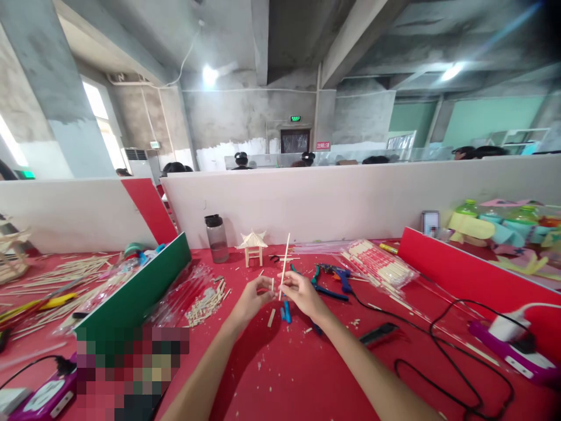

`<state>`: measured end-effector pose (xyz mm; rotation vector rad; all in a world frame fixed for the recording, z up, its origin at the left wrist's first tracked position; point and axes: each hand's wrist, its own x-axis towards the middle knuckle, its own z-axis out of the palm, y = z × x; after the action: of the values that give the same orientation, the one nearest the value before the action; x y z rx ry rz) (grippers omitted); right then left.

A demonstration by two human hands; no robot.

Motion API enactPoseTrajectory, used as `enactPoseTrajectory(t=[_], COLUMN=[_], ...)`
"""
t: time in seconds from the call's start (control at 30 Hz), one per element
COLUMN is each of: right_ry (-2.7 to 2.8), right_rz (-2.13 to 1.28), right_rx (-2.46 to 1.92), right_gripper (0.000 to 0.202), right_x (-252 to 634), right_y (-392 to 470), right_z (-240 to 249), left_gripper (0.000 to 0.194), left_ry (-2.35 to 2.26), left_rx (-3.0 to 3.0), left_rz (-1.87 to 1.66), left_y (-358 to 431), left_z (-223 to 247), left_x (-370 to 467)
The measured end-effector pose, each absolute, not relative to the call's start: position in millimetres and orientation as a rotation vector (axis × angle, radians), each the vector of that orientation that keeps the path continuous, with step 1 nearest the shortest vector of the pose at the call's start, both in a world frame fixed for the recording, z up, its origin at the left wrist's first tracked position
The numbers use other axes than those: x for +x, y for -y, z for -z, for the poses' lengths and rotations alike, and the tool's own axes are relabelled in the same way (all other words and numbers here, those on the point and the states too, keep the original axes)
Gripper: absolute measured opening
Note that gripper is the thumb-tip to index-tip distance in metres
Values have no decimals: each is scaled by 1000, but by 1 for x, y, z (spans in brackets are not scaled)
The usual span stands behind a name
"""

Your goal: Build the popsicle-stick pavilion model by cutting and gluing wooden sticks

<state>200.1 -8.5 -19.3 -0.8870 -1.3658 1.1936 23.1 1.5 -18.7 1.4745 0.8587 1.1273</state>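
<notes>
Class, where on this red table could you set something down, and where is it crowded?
Mostly open: the red tabletop between the two forearms, dotted with wood scraps. Crowded: beyond the right hand, with glue gun and packaged sticks; beside the green divider, with cut sticks.

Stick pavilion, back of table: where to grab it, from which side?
Pavilion: probably by its posts, under the roof, coming low from the near side. It stands upright, the roof flares beyond the posts, and the bottle stands to its left.

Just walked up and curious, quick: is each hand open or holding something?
Left hand: closed, pinching a short stick piece in its fingertips.
Right hand: closed, holding a long thin stick, nearly upright.
</notes>
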Motion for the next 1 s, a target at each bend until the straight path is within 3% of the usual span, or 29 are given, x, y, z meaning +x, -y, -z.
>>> enactPoseTrajectory(t=[0.4,0.77,1.0], right_ry=[1330,1202,1080], right_rz=[-1200,-1240,-1300], right_rx=[-935,-898,-840], right_gripper=[46,42,40], right_x=[204,203,207], right_y=[5,8,13], right_z=[23,17,5], left_gripper=[41,22,28], left_ry=[-950,-961,-876], left_rx=[1444,1824,2120], left_rz=[-1090,-1142,-1175], left_y=[6,8,12], left_z=[14,10,12], left_x=[27,29,27])
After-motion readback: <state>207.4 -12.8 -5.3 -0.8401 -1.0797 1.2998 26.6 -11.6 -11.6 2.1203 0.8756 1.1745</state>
